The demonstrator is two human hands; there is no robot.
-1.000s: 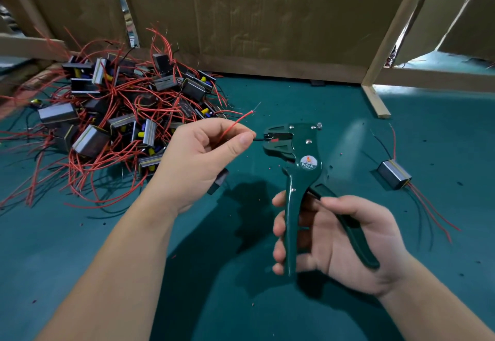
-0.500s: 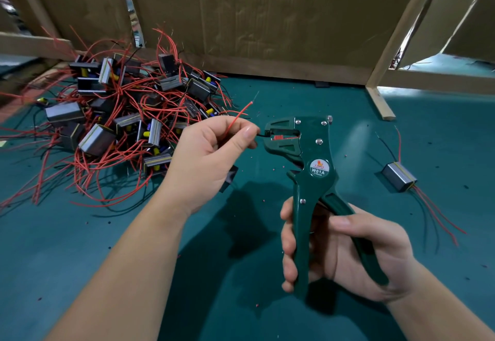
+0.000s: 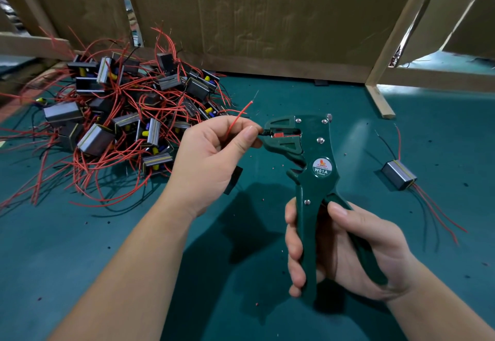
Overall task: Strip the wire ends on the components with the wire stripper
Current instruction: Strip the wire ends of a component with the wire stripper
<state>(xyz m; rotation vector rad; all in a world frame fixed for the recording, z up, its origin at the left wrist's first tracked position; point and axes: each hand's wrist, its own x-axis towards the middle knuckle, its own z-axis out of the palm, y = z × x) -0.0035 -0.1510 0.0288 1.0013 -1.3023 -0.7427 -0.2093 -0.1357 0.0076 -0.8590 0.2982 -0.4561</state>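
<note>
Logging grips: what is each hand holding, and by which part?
Left hand pinches wires near their ends; right hand grips the stripper by its handles.

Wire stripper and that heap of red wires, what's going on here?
A person is stripping wire ends by hand. The right hand grips the handles of the green wire stripper, held upright above the teal table. The left hand pinches a red wire, whose bare tip sticks up, and holds what looks like a dark wire end at the stripper's mouth. A pile of components with red wires lies to the left; a lone component lies apart on the right.
</note>
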